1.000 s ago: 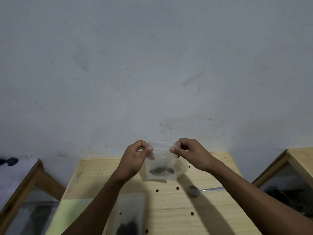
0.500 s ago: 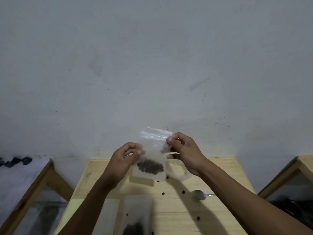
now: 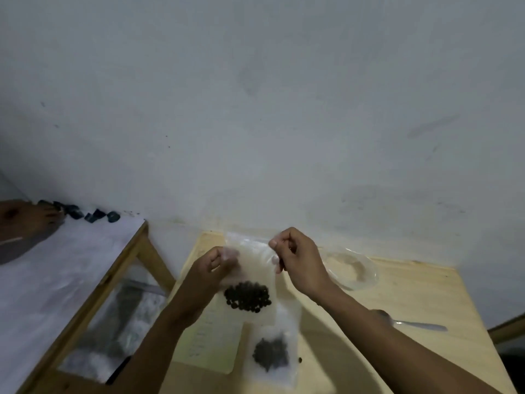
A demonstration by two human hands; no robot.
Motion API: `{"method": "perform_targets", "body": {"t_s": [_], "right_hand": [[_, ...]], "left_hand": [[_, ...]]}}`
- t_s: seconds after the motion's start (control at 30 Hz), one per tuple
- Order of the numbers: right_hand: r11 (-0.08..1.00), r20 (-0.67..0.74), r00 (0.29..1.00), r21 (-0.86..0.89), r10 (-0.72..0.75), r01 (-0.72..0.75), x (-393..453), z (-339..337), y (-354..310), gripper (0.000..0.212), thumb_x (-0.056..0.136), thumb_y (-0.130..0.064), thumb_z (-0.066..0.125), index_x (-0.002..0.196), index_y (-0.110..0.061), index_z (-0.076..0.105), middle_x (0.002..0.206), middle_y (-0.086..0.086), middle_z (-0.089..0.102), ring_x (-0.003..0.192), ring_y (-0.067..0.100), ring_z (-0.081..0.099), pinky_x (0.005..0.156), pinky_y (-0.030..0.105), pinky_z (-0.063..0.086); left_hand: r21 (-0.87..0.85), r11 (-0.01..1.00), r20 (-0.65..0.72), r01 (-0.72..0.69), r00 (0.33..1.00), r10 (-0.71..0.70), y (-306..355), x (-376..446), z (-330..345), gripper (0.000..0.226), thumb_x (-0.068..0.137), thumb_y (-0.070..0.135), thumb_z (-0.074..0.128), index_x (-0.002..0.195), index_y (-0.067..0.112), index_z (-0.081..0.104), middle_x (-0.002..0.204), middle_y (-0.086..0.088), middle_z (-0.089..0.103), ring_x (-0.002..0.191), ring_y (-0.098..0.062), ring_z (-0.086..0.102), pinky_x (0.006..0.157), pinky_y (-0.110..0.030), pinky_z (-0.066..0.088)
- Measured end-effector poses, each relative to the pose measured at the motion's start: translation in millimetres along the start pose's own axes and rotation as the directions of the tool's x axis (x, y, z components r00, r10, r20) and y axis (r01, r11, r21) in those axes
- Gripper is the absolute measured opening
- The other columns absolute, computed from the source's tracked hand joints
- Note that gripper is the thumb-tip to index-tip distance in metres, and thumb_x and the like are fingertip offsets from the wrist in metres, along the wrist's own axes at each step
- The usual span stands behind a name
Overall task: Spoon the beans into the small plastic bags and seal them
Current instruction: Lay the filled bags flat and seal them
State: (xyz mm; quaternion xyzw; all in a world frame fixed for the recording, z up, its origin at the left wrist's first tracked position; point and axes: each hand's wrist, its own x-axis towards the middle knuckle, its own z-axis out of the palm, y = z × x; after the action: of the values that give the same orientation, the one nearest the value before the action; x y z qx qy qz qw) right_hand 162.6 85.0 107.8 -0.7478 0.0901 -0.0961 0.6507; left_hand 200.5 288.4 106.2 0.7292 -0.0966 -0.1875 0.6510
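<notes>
I am looking down at the wooden tabletop [image 3: 420,302], set against a pale wall [image 3: 255,109]. Above its far left part, my left hand [image 3: 211,270] and right hand [image 3: 298,260] are both pinching the top edge of a small clear bag [image 3: 255,268], lifted off the tabletop, with dark beans [image 3: 246,299] pooling at its bottom. Another bag of beans [image 3: 271,354] is lying near the front edge. A clear dish [image 3: 366,270] is sitting near the far edge, and a spoon [image 3: 412,325] is lying toward the right edge.

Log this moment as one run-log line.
left hand: pinching held bag top | right hand: same | beans: inside | second bag: on table
</notes>
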Motion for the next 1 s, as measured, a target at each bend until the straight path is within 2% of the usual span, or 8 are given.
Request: {"method": "perform_targets", "body": {"t_s": [0.1,0.2,0.27,0.37,0.5,0.6,0.8,1.0], "right_hand": [[0.999,0.162,0.986,0.030,0.034,-0.039,-3,41,5,0.012,0.097,-0.017,0.060,0.088,-0.009,0.062,0.063,0.008,0.064,0.056,0.025,0.061,0.052,0.021,0.045],[0.984,0.205,0.964,0.022,0.171,-0.179,-2,76,21,0.019,0.100,-0.023,0.052,0.101,-0.008,0.064,0.079,0.008,0.070,0.066,0.020,0.064,0.057,0.023,0.046],[0.972,0.182,0.958,-0.110,0.224,-0.206,2,95,45,0.017,0.100,-0.020,0.053,0.100,-0.009,0.066,0.083,0.009,0.070,0.069,0.020,0.064,0.059,0.022,0.050],[0.872,0.182,0.944,-0.461,0.277,-0.167,5,121,87,0.013,0.096,-0.018,0.055,0.094,-0.013,0.067,0.088,0.006,0.071,0.080,0.024,0.066,0.075,0.035,0.053],[0.765,0.243,0.913,-0.636,0.328,-0.106,0,152,124,0.014,0.095,-0.021,0.056,0.100,-0.018,0.069,0.098,0.000,0.066,0.091,0.019,0.061,0.076,0.027,0.043],[0.686,0.295,0.904,-0.728,0.310,0.003,-2,172,136,0.017,0.093,-0.024,0.053,0.092,-0.022,0.070,0.094,0.002,0.060,0.088,0.021,0.057,0.073,0.027,0.039],[0.590,0.214,0.944,-0.807,0.253,0.025,-7,191,137,0.022,0.091,-0.021,0.048,0.100,-0.024,0.069,0.103,0.004,0.057,0.096,0.024,0.057,0.077,0.034,0.050],[0.724,0.194,0.942,-0.686,0.275,-0.070,-3,191,132,0.012,0.090,-0.015,0.053,0.086,-0.019,0.063,0.089,0.002,0.058,0.087,0.022,0.056,0.075,0.033,0.045]], "left_hand": [[-0.094,0.994,-0.053,0.058,0.997,-0.063,-16,-15,-36,0.018,0.097,0.013,0.055,0.111,0.004,0.061,0.099,-0.015,0.071,0.090,-0.032,0.072,0.077,-0.038,0.060],[-0.128,0.988,-0.208,0.087,0.972,-0.113,-35,-27,-79,0.012,0.096,0.010,0.056,0.105,0.004,0.062,0.092,-0.013,0.072,0.084,-0.031,0.073,0.070,-0.032,0.061],[-0.146,0.983,-0.291,0.115,0.944,-0.153,-51,-36,-111,0.008,0.095,0.009,0.058,0.100,0.005,0.063,0.084,-0.008,0.073,0.076,-0.027,0.073,0.062,-0.027,0.059],[-0.150,0.978,-0.377,0.142,0.907,-0.189,-74,-50,-154,0.011,0.094,0.012,0.061,0.098,0.003,0.065,0.076,-0.005,0.072,0.074,-0.027,0.070,0.056,-0.025,0.056],[-0.156,0.969,-0.455,0.191,0.857,-0.242,-92,-65,-186,0.018,0.092,0.014,0.066,0.101,0.000,0.064,0.086,-0.012,0.073,0.072,-0.021,0.073,0.057,-0.021,0.057],[-0.127,0.967,-0.468,0.220,0.846,-0.255,-96,-67,-196,0.017,0.092,0.013,0.066,0.102,0.000,0.062,0.087,-0.011,0.071,0.066,-0.010,0.072,0.054,-0.018,0.055],[-0.127,0.961,-0.450,0.246,0.849,-0.277,-96,-66,-204,0.016,0.099,0.016,0.054,0.105,0.002,0.061,0.088,-0.009,0.075,0.077,-0.025,0.074,0.064,-0.030,0.060],[-0.079,0.977,-0.408,0.196,0.888,-0.211,-82,-65,-191,0.014,0.098,0.020,0.056,0.100,0.007,0.063,0.086,-0.006,0.075,0.074,-0.020,0.074,0.061,-0.025,0.058]]}}
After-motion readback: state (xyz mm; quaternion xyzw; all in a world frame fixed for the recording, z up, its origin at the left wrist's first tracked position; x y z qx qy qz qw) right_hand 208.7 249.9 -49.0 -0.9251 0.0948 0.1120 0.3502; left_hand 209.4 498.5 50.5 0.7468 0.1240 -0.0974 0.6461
